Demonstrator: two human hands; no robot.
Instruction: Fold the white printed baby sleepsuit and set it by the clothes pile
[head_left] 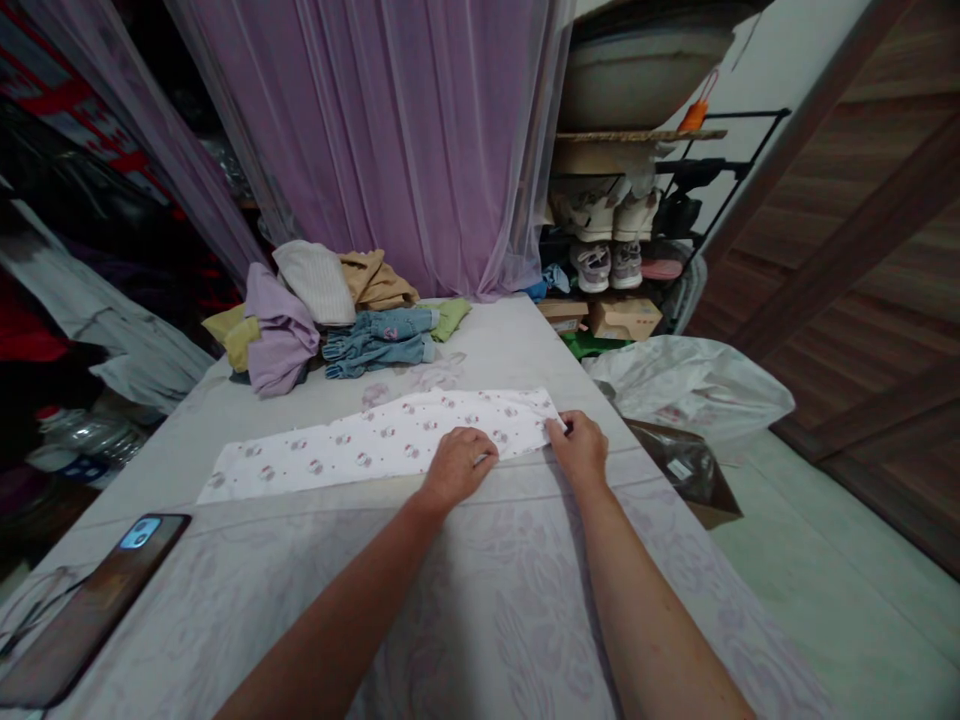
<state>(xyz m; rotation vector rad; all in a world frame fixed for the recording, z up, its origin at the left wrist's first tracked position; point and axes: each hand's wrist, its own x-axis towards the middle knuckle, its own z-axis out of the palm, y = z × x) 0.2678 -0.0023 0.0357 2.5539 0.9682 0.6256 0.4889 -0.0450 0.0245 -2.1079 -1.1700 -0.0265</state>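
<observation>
A long white cloth strip (352, 445) with a small pink-and-grey print lies flat and folded on the pale floral-covered bed (480, 610). My left hand (459, 468) rests palm down on its near edge, with the fingers together. My right hand (577, 450) sits at the strip's right end, and its fingertips pinch the corner of the cloth. Both forearms reach in from the bottom of the view.
A phone (94, 610) lies at the bed's left edge. Folded and heaped clothes, including blue jeans (379, 340), lie at the far end. A white plastic bag (690, 385) and a brown package (682, 470) sit beyond the right edge. A shoe rack stands behind them, and a lilac curtain (390, 130) hangs behind.
</observation>
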